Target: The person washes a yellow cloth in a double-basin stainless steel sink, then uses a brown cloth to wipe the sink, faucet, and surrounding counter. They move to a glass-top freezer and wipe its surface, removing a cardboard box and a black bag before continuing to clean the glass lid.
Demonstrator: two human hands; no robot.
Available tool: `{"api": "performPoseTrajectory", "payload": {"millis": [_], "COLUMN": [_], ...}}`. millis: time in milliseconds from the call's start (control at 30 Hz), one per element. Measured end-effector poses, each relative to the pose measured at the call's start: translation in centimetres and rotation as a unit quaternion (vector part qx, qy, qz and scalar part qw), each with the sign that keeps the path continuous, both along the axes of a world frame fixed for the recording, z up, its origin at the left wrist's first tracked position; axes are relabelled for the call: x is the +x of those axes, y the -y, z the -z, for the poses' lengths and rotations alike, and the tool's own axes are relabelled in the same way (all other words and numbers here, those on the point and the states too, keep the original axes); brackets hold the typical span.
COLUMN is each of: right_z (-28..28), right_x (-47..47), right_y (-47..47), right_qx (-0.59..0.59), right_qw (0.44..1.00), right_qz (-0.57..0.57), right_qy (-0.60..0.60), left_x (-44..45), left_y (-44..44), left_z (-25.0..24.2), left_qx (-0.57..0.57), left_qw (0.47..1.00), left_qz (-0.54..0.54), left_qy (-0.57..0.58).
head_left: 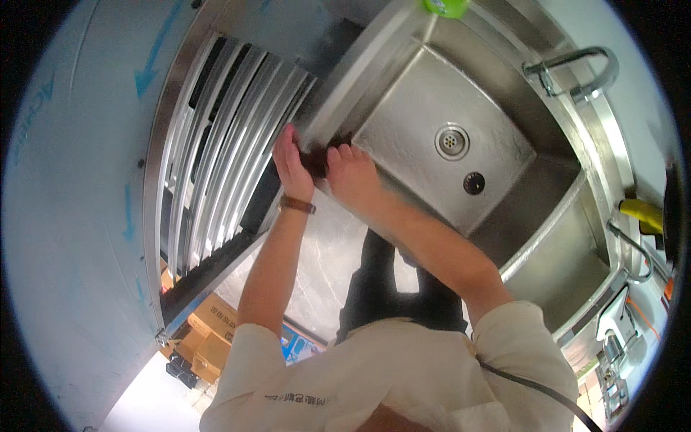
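My left hand (293, 164), with a brown-strapped band (297, 204) on its wrist, is held up with its fingers straight and close together. It is near the slatted metal rack (237, 129) on the left. My right hand (352, 174) is beside it, fingers bent, at the near left corner of a stainless steel sink basin (415, 108). A dark, blurred area lies between the hands; whether either one grips something there is hidden. The basin has a round drain strainer (452, 141) and a loose black drain part (474, 183) on its wet floor.
A chrome faucet (594, 70) rises behind the basin, with a second basin (561, 264) to the right. A bright green object (448, 6) is at the far edge. Cardboard boxes (208, 340) are on the floor at lower left. A steel panel (92, 216) borders the rack.
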State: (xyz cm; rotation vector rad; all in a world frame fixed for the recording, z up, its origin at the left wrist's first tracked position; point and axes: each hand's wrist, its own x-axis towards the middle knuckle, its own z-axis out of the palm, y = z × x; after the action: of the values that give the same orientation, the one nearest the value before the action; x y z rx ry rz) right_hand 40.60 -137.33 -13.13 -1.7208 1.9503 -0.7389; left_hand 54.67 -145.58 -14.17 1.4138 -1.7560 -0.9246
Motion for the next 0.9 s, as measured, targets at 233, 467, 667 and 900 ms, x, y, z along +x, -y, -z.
{"api": "performPoseTrajectory", "payload": {"millis": [233, 467, 667, 900], "right_z": [-2.5, -6.8, -1.8, -2.8], "right_x": [-9.2, -15.7, -4.3, -0.9], "right_y": [-18.4, -31.1, -10.9, -12.8], "right_qx": [0.120, 0.251, -0.039, 0.009], "right_qw": [0.992, 0.962, 0.994, 0.972], "right_qz": [-0.041, -0.104, -0.092, -0.110], "right_qy": [0.003, -0.023, -0.031, -0.207], "left_x": [-1.6, -2.1, -1.1, -0.4], "left_y": [0.3, 0.2, 0.4, 1.4], "left_z": [0.1, 0.8, 1.1, 0.6], "left_qx": [-0.028, -0.114, -0.109, 0.014], "left_qw": [0.989, 0.978, 0.979, 0.994], "left_qz": [-0.054, -0.068, -0.030, -0.008], "left_qy": [0.134, 0.164, 0.169, 0.104]}}
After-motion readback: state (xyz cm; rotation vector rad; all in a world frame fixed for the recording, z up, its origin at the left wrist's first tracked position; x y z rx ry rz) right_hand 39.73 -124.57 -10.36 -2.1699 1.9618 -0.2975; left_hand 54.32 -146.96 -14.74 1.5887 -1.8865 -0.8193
